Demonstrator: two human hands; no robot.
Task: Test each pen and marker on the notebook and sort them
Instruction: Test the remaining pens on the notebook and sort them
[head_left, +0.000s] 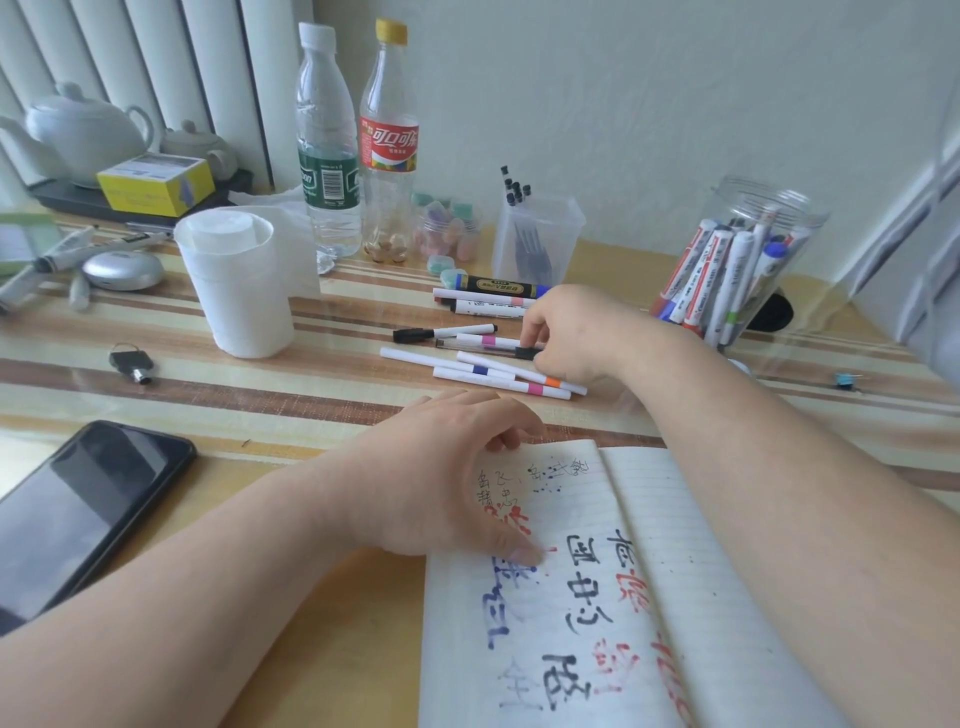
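An open notebook (649, 597) with red, blue and black test scribbles lies at the front of the table. My left hand (441, 483) rests on its left page, fingers relaxed, holding the paper flat. Beyond it, several white pens and markers (467, 366) lie loose on the table. My right hand (576, 332) reaches among them and pinches the black end of a clear gel pen (485, 345). More markers, one black and yellow (493, 285), lie just behind. A clear jar (748, 254) at the right holds several whiteboard markers.
A small clear cup (537, 236) of black pens stands behind the loose pens. Two plastic bottles (358, 140), a paper roll in a cup (236, 280), a key (132, 364), a black phone (78, 514) and a teapot tray (88, 135) crowd the left side.
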